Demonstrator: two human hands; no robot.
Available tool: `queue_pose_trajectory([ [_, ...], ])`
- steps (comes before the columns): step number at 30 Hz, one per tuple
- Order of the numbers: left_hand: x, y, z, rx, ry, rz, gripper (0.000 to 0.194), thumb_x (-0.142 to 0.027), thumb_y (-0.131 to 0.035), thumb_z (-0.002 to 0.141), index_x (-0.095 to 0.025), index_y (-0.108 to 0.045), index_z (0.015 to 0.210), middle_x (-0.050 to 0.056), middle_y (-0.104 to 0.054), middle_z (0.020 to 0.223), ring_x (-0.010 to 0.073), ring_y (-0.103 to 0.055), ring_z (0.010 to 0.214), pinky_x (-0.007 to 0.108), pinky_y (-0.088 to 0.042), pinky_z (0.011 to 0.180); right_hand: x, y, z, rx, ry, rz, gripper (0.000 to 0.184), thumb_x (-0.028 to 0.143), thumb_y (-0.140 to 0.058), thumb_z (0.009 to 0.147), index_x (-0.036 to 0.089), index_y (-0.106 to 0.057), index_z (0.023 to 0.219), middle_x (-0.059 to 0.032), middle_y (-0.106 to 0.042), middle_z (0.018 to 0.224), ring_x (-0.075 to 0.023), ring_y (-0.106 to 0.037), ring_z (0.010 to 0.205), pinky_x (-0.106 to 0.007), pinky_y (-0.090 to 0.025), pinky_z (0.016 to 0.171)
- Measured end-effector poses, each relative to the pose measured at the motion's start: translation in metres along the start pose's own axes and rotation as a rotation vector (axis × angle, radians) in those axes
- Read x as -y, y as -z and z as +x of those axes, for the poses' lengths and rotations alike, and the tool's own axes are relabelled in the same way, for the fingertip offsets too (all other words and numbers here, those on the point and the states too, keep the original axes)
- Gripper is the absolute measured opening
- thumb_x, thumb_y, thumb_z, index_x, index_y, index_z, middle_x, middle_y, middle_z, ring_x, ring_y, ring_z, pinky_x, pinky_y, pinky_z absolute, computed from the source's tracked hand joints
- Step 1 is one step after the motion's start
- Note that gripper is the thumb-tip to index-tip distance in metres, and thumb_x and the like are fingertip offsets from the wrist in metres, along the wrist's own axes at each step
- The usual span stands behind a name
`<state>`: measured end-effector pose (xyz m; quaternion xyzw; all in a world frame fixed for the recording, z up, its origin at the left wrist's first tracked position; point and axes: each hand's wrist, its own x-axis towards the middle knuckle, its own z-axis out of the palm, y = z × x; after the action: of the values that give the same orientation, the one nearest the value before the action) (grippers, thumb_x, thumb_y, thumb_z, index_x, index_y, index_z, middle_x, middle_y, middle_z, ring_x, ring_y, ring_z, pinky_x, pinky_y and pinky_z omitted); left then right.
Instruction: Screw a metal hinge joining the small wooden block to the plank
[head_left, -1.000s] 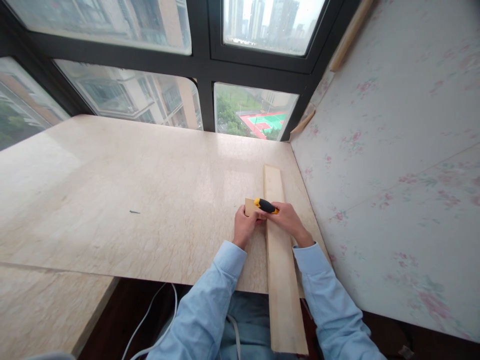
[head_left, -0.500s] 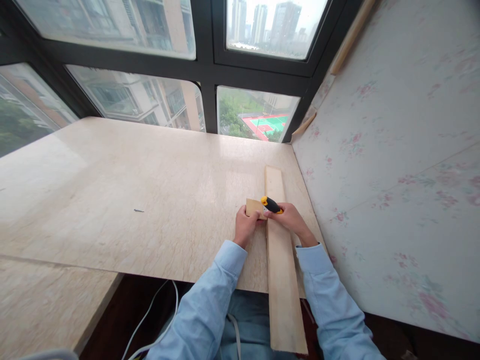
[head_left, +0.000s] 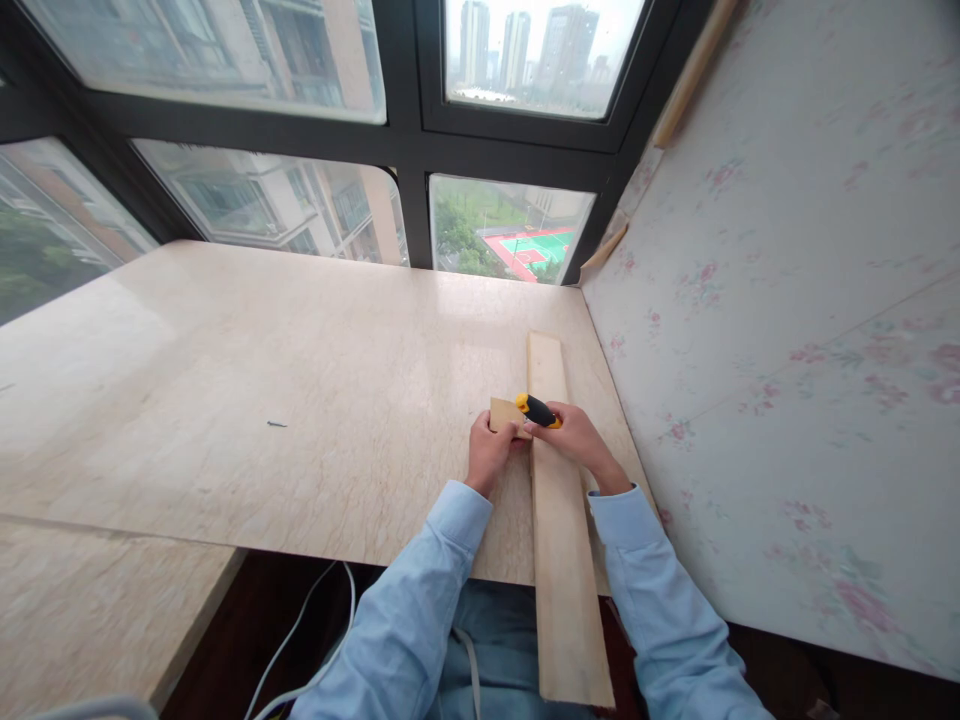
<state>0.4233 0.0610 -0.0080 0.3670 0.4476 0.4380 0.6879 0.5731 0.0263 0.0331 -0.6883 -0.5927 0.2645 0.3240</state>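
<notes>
My left hand (head_left: 491,450) is closed on a small flat tan piece of wood (head_left: 504,413), thumb on top, at the left edge of a long pale plank (head_left: 566,560). In my right hand (head_left: 576,440) is a screwdriver with a black and yellow handle (head_left: 538,411), tilted with its butt towards the upper left. Fingers hide the tool's tip, so where it touches the small piece cannot be made out. Under my right hand the plank runs lengthwise, its near end jutting past the counter's edge over my lap.
A small screw or nail (head_left: 277,424) lies on the beige marble-look counter (head_left: 225,350). Dark-framed windows (head_left: 409,200) stand behind. A flowered wall (head_left: 787,350) closes off the right side. White cables (head_left: 300,620) hang below the front edge at left.
The screwdriver's handle has turned slightly in my right hand, its butt shifting a little rightward and then partly back. My left hand keeps its hold on the small wood piece. The camera view has shifted slightly.
</notes>
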Motion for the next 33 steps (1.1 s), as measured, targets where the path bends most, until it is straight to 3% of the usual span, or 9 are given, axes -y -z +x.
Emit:
queue_pose_trajectory([
  [4,-0.003,-0.001,-0.001,0.001,0.005,-0.011,0.020,-0.016,-0.067,0.072,-0.012,-0.059,0.090,0.010,-0.066,0.092,0.0222,-0.069,0.083,0.035,-0.062,0.067,0.000,-0.004,0.001,-0.029,-0.024,-0.081,0.037,0.051,-0.066,0.078,0.014,-0.071,0.082,-0.0045,-0.067,0.073,-0.0211,-0.060,0.069,-0.029,-0.037,0.061],
  [11,-0.001,-0.001,0.000,0.008,0.000,-0.019,0.022,-0.018,-0.068,0.072,-0.012,-0.058,0.091,0.010,-0.066,0.092,0.0225,-0.069,0.082,0.035,-0.062,0.066,0.000,0.000,0.000,-0.060,0.005,0.082,0.032,0.045,-0.068,0.077,0.014,-0.068,0.083,-0.0026,-0.064,0.074,-0.0189,-0.057,0.071,-0.029,-0.040,0.063],
  [15,-0.002,-0.002,-0.001,-0.005,-0.003,-0.025,0.021,-0.017,-0.069,0.071,-0.012,-0.059,0.089,0.010,-0.066,0.093,0.0232,-0.069,0.084,0.035,-0.062,0.065,-0.001,0.008,0.000,-0.207,-0.042,0.330,0.042,0.056,-0.074,0.073,0.019,-0.057,0.082,0.0031,-0.049,0.065,-0.0108,-0.042,0.054,-0.026,-0.033,0.051],
  [17,-0.003,-0.002,-0.001,-0.003,0.003,-0.027,0.021,-0.016,-0.069,0.071,-0.013,-0.059,0.088,0.010,-0.066,0.093,0.0231,-0.069,0.084,0.036,-0.062,0.065,0.001,0.013,0.000,-0.253,-0.025,0.536,0.044,0.058,-0.071,0.075,0.024,-0.048,0.090,0.0064,-0.044,0.065,-0.0078,-0.032,0.047,-0.024,-0.026,0.044],
  [19,-0.002,-0.002,-0.001,0.002,0.014,-0.030,0.020,-0.016,-0.069,0.071,-0.012,-0.058,0.088,0.010,-0.066,0.093,0.0231,-0.069,0.084,0.036,-0.062,0.065,0.005,0.018,-0.002,-0.281,0.025,0.718,0.042,0.058,-0.066,0.080,0.027,-0.041,0.092,0.0066,-0.045,0.071,-0.0076,-0.031,0.046,-0.023,-0.023,0.042],
  [22,-0.001,-0.001,0.001,0.006,0.025,-0.037,0.021,-0.015,-0.068,0.071,-0.012,-0.058,0.089,0.010,-0.067,0.094,0.0227,-0.069,0.084,0.037,-0.063,0.067,0.013,0.022,-0.004,-0.330,0.105,0.846,0.035,0.055,-0.062,0.084,0.028,-0.040,0.091,0.0029,-0.050,0.084,-0.0098,-0.044,0.056,-0.023,-0.033,0.047],
  [26,0.000,0.000,0.001,0.031,0.028,-0.053,0.023,-0.016,-0.068,0.072,-0.012,-0.058,0.092,0.011,-0.067,0.097,0.0225,-0.070,0.085,0.037,-0.063,0.068,0.023,0.017,-0.004,-0.407,0.195,0.899,0.039,0.056,-0.071,0.077,0.029,-0.049,0.095,-0.0012,-0.053,0.091,-0.0149,-0.054,0.074,-0.030,-0.046,0.063],
  [33,0.000,0.003,0.001,0.073,0.041,-0.090,0.029,-0.017,-0.071,0.072,-0.011,-0.058,0.096,0.013,-0.068,0.099,0.0225,-0.070,0.084,0.037,-0.063,0.070,0.028,0.007,-0.005,-0.446,0.288,0.969,0.037,0.058,-0.070,0.079,0.035,-0.060,0.107,-0.0015,-0.054,0.088,-0.0184,-0.056,0.084,-0.036,-0.050,0.076],
])
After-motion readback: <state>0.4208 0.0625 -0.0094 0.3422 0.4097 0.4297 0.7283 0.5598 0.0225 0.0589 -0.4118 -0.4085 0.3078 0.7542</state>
